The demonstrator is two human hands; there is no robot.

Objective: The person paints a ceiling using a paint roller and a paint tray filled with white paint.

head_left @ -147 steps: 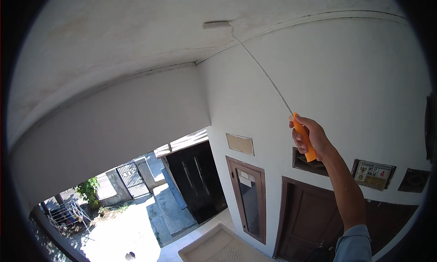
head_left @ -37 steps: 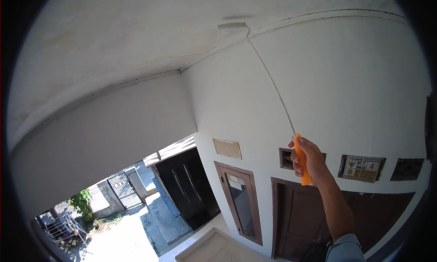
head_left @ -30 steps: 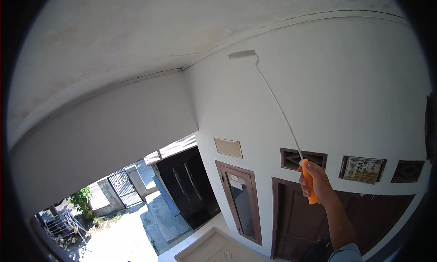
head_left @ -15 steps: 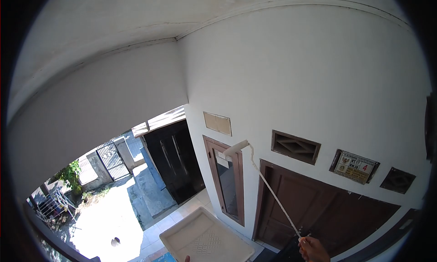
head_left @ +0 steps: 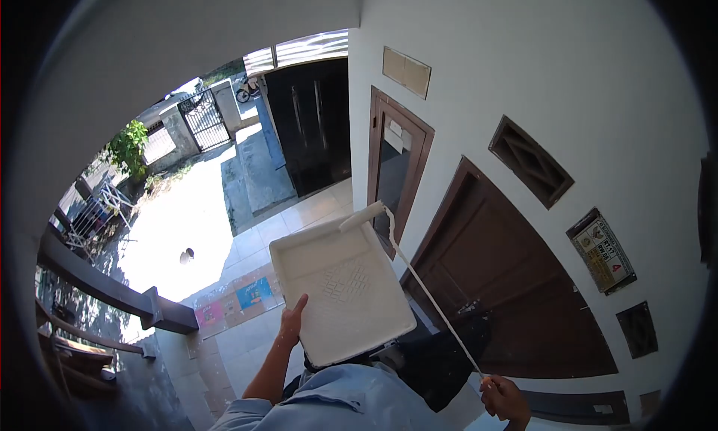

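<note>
While my left hand [head_left: 290, 325] grips the near-left edge of the white rectangular plastic paint tray [head_left: 340, 287], thumb over the rim and fingers hidden beneath it, I hold it out level over the tiled floor [head_left: 247, 244] far below. My right hand [head_left: 505, 398] is wrapped around the bottom of the long thin metal rod, and the white fuzzy paint roller [head_left: 361, 216] at its far end sits at the tray's far corner, touching or just above the rim; I cannot tell which. I judge the tray's one-sided hold risky: pressing the roller down on that far corner could tip it and spill paint. A wet roller could also drip past the rim, or swing against the brown wooden door [head_left: 493, 281] just beside it.
</note>
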